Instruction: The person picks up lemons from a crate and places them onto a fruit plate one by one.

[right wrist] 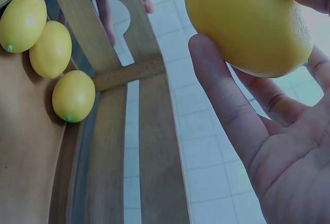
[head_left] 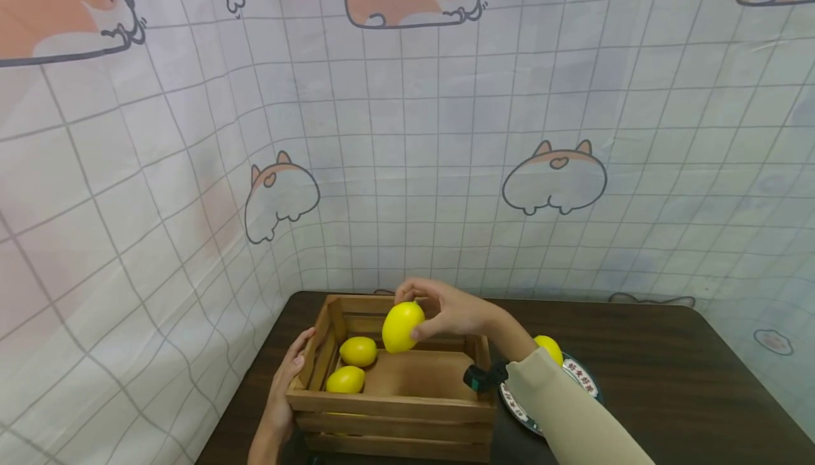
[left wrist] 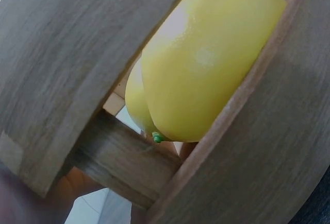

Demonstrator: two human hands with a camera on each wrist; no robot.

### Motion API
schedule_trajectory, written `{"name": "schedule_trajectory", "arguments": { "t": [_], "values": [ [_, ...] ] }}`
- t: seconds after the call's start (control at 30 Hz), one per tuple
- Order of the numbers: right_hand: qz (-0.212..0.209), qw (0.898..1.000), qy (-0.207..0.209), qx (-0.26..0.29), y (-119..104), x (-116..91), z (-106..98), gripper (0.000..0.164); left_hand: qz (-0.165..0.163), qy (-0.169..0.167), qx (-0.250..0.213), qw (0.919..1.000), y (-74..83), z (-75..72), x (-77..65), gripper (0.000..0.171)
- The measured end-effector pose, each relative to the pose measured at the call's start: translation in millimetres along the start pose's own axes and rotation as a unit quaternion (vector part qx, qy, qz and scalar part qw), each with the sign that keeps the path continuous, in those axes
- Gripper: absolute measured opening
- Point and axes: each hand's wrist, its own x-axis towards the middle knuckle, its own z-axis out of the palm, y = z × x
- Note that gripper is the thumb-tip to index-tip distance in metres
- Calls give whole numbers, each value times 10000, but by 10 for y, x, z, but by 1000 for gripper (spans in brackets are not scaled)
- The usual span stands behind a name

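My right hand (head_left: 446, 308) holds a yellow lemon (head_left: 403, 327) between thumb and fingers, above the wooden crate (head_left: 395, 405). In the right wrist view, the fingers spread around the underside of this held lemon (right wrist: 247, 26). Three more lemons lie inside the crate; one lemon (right wrist: 73, 96) sits against a slatted wall, with another lemon (right wrist: 50, 49) and a third lemon (right wrist: 23, 22) beyond it. My left hand (head_left: 283, 387) rests along the outside of the crate's left end, fingers extended toward its rim. The left wrist view shows a lemon (left wrist: 211, 59) close up between the slats.
Right of the crate, a patterned plate (head_left: 582, 379) bears a lemon (head_left: 549, 349), partly hidden by my right forearm. Dark wood table (head_left: 675, 373) extends to the right. A printed cloth (head_left: 446, 111) hangs behind and to the left. The right wrist wears a black band (head_left: 487, 377).
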Motion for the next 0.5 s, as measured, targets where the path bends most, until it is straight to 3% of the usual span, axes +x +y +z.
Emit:
{"name": "schedule_trajectory", "arguments": {
  "t": [0.1, 0.5],
  "values": [
    [-128, 9999, 88, 70, 17, -49, -1, 45, 13, 4, 34, 10000, 0, 0, 0, 54],
    [7, 9973, 610, 413, 35, -316, 26, 43, -83, 56, 50, 9999, -8, -6, 17, 56]
  ]
}}
